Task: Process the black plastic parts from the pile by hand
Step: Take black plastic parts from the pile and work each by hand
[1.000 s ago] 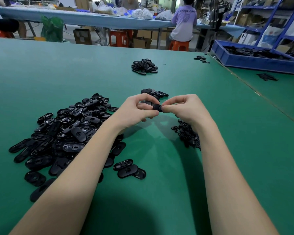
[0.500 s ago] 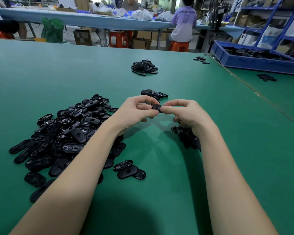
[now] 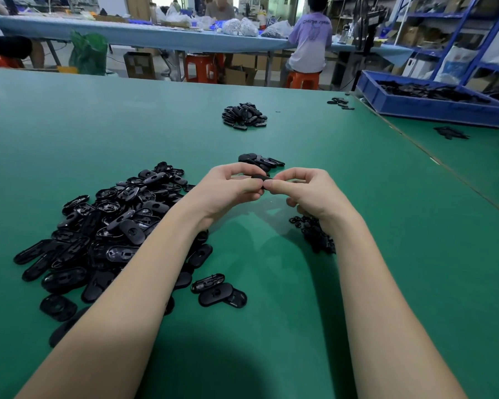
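A big pile of black oval plastic parts (image 3: 113, 228) lies on the green table (image 3: 98, 133) at my left. Above the table's middle, my left hand (image 3: 228, 191) and my right hand (image 3: 308, 194) meet, and both pinch one black plastic part (image 3: 261, 177) between fingertips and thumbs. Most of that part is hidden by the fingers. A small stack of black parts (image 3: 261, 162) lies just beyond the hands. A heap of small black scraps (image 3: 314, 233) sits under my right wrist.
Another heap of black parts (image 3: 244, 116) lies further back, with a few loose ones (image 3: 340, 103) at the right edge. A blue bin (image 3: 432, 103) of black parts stands at the back right. People sit at a far bench.
Both hands have stayed together on the part, shifting slightly. The right hand's fingers have turned lower and the part shows a little more between the fingertips.
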The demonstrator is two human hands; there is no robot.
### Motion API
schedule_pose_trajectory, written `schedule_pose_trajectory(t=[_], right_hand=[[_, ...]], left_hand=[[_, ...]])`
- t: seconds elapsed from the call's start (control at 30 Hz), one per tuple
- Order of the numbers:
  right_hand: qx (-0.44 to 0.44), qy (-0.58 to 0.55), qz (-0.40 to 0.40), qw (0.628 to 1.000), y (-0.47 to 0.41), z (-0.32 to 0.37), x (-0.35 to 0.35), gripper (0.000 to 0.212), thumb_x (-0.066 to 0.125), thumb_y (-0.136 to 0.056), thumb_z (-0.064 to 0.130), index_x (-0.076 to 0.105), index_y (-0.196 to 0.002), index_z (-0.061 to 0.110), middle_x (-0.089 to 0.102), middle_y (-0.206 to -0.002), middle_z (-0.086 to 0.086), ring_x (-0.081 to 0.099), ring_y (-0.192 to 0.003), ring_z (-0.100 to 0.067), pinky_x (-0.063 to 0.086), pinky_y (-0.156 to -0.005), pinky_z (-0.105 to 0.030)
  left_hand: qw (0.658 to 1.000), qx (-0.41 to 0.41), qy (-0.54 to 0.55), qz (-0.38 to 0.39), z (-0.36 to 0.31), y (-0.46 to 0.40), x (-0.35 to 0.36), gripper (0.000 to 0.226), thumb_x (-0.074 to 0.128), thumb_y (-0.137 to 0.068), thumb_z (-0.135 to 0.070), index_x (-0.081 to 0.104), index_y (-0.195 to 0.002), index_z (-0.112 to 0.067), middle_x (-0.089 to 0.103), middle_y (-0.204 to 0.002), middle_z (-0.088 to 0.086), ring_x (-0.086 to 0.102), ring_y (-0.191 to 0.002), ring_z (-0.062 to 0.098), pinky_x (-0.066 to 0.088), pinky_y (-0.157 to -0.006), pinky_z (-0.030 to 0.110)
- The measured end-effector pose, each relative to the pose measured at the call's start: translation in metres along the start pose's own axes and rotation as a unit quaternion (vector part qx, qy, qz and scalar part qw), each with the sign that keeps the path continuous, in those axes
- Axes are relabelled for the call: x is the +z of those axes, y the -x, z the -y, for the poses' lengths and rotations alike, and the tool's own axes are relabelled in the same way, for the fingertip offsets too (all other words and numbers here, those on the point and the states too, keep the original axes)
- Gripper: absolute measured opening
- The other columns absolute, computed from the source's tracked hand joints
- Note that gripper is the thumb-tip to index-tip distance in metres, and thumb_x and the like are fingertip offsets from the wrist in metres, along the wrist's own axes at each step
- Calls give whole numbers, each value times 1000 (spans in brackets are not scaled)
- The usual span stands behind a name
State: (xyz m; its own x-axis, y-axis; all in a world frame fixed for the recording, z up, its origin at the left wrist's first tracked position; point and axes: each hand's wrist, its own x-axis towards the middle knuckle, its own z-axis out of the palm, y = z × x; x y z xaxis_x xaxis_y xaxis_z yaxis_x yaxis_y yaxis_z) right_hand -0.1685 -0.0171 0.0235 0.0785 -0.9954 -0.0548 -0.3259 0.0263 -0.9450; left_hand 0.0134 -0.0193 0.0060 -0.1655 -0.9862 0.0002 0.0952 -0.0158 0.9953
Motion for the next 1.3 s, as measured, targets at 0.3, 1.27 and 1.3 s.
schedule_pose_trajectory(t=[0.3, 1.27, 1.3], right_hand=[[1, 28, -6, 1000, -3, 0, 2, 9, 79, -79, 26, 70, -77, 24, 68, -67, 12, 47, -51, -6, 35, -42, -11], [-12, -18, -37, 999, -9, -11, 7, 17, 79, -83, 28, 70, -96, 23, 77, -88, -4, 59, -50, -3, 43, -59, -24], [-6, -15, -38, 999, -10, -12, 6, 17, 78, -84, 30, 69, -97, 23, 78, -94, -5, 61, -51, -2, 44, -60, -25]], left_hand=[[999, -10, -34, -22, 1, -1, 3, 13, 65, -89, 3, 70, -94, -7, 73, -75, 5, 68, -72, 12, 55, -75, 19], [903, 169, -380, -104, 5, 1, -2, 15, 79, -83, -25, 76, -97, -29, 74, -92, -10, 64, -73, 12, 44, -68, 9], [899, 166, -388, -114, 5, -1, -3, 14, 80, -83, -29, 76, -97, -29, 73, -90, -9, 64, -71, 12, 42, -65, 6]])
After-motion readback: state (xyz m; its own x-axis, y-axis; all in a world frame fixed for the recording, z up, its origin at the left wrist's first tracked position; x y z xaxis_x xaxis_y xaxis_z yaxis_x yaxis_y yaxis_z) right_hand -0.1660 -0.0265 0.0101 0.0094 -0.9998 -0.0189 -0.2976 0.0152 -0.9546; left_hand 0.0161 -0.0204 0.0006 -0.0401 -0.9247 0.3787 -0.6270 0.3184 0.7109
